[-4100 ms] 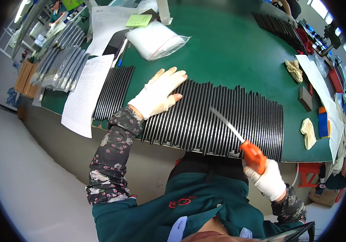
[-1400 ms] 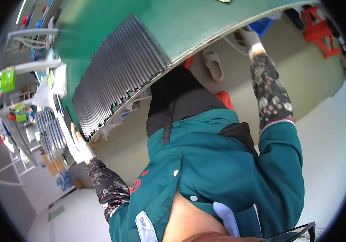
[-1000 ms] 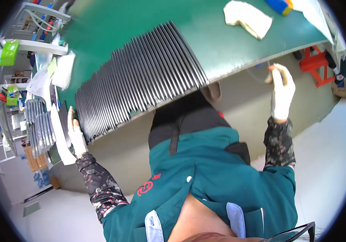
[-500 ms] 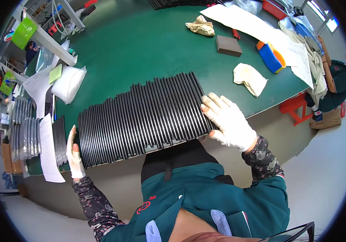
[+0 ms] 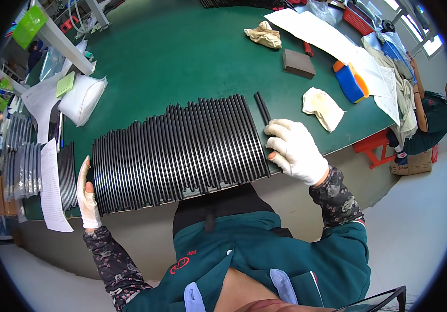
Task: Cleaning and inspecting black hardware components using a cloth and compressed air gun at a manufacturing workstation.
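Note:
A row of slim black rods lies side by side along the table's near edge, their far ends stepping up toward the right. My left hand, in a white glove with bare fingertips, stands on edge against the row's left end, fingers straight and holding nothing. To the right of the row, a black rod lies apart with a narrow gap between. My right hand, gloved the same way, has its fingers curled over that rod's near part and hides it; whether there is a second rod under it I cannot make out.
Beyond my right hand lie a cream cloth, a brown block, a crumpled cloth and a blue-orange holder. Left are a printed sheet, more thin rods and a white bag. A person sits at right.
My right hand has drawn a black rod away from the row's right end, opening a gap, and its fingers have curled in. My left hand stays at the left end. The view has shifted slightly.

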Action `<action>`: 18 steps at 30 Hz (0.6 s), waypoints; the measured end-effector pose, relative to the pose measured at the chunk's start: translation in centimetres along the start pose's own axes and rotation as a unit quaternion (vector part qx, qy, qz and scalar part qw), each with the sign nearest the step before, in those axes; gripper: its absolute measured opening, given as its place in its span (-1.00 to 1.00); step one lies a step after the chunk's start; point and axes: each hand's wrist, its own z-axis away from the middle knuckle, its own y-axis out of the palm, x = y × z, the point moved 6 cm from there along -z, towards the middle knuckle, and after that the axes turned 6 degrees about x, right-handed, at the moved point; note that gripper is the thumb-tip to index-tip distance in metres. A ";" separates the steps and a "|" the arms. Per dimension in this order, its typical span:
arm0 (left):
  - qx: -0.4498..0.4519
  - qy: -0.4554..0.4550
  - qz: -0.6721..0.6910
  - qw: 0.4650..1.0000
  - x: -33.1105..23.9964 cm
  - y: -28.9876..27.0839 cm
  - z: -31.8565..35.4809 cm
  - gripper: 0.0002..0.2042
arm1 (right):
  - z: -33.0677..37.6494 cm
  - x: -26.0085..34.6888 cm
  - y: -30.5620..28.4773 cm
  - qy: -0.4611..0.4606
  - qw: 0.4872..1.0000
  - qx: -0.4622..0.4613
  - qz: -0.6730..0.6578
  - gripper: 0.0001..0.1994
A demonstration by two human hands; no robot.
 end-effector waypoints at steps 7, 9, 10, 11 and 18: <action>0.005 0.001 -0.004 1.000 -0.1 -0.1 0.0 -0.22 | 0.1 -0.4 0.6 -0.055 0.998 -0.007 0.000 -0.66; 0.003 0.001 -0.014 1.000 -0.3 -0.1 0.0 -0.23 | 0.0 -0.5 0.5 -0.058 0.998 -0.008 -0.004 -0.64; 0.004 0.005 -0.015 1.000 -0.1 -0.2 0.0 -0.23 | 0.0 -0.6 0.5 -0.052 0.999 -0.003 -0.013 -0.66; 0.004 0.003 -0.016 1.000 -0.2 -0.1 0.0 -0.23 | -0.1 -0.7 0.5 -0.047 0.999 0.002 -0.022 -0.67; 0.002 -0.001 -0.015 1.000 -0.6 -0.3 0.0 -0.23 | -1.6 0.1 0.9 -0.083 0.994 0.067 0.008 -0.79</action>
